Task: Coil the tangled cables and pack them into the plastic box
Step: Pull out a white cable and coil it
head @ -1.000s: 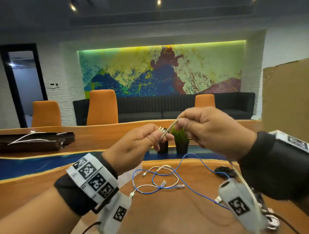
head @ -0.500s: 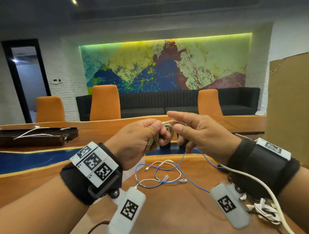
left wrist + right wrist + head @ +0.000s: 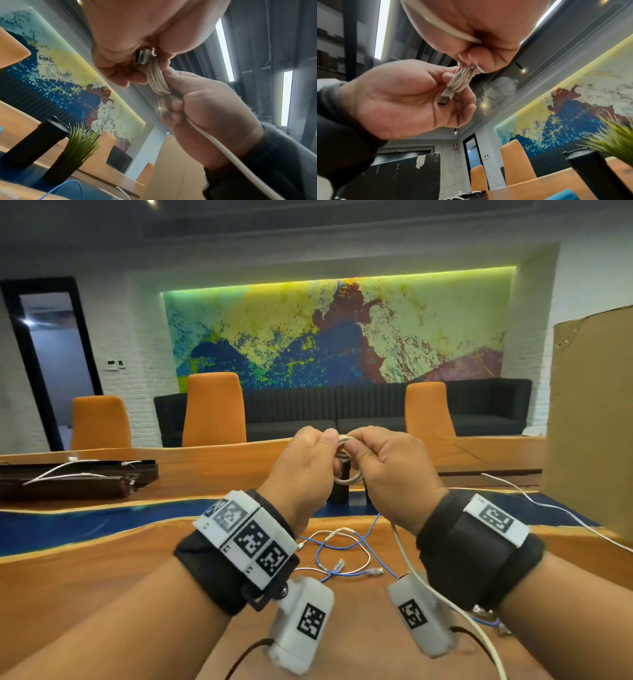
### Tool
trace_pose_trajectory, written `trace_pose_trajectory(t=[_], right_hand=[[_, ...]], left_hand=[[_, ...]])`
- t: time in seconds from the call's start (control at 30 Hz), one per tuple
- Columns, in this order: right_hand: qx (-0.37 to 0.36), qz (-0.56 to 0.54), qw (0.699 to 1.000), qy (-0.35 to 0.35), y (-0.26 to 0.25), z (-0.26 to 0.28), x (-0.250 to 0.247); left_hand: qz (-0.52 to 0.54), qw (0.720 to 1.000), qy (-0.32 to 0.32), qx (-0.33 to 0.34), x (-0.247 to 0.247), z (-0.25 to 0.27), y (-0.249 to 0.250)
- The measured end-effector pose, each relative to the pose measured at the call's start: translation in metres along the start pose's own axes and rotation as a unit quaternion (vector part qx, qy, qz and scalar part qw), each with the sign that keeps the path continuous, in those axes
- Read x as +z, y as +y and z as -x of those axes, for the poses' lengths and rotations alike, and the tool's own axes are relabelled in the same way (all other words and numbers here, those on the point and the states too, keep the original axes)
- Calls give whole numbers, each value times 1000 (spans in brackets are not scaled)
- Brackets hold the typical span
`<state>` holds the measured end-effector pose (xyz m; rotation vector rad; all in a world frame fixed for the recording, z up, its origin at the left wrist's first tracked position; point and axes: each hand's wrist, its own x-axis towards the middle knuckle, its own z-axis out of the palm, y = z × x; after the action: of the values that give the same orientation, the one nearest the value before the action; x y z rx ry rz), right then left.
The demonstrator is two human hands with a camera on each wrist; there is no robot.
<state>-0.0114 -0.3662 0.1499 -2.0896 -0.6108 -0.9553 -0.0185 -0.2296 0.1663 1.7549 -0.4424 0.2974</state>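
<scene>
I hold a white USB cable [image 3: 346,479] wound into a small coil of several loops, above the wooden table [image 3: 102,583]. My left hand [image 3: 330,453] pinches the coil with its metal USB plug [image 3: 142,56] lying against the fingers. My right hand [image 3: 356,455] grips the coil's other side [image 3: 462,79]. The cable's loose tail [image 3: 411,570] runs from that hand down past my right wrist. A tangle of blue and white cables [image 3: 342,556] lies on the table below my hands. No plastic box shows.
A tall cardboard box [image 3: 589,422] stands at the right. A dark tray [image 3: 68,484] with white cables lies far left. A small potted plant [image 3: 80,142] and a black cylinder [image 3: 34,142] stand just beyond my hands. More cable ends [image 3: 493,618] lie under my right wrist.
The cable was stretched between my hands; now it is wound into a small coil. My hands have come together, and the right hand has dropped from its raised position.
</scene>
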Motion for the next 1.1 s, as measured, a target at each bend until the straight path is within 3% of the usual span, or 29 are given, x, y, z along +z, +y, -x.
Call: trace_pose_trajectory(t=[0.13,0.23,0.4,0.57,0.63,0.77,0.9,1.1], right_hand=[[12,3,1000,26,12,-5,3],[9,1,1000,18,23,-8,4],[-3,21,1000,20,44,-24,13],[-18,42,999,25,72,-35,23],[-19,40,999,23,82,-35,30],[22,-31,999,-1,99,-33,46],[87,-104,987,-81,114,-25,55],[161,39,975,-150,153,4,66]], left_hand=[[22,999,-42,-3,-2,-9,-4],[-36,996,-77,35,-7,-20,-19],[-105,981,-15,160,-8,-48,-44],[-158,969,-4,193,-2,-67,-68],[-123,974,5,187,2,-73,-79],[-12,994,25,105,6,-82,-100],[-29,996,30,84,1,-94,-121],[-90,987,93,98,-23,-109,-139]])
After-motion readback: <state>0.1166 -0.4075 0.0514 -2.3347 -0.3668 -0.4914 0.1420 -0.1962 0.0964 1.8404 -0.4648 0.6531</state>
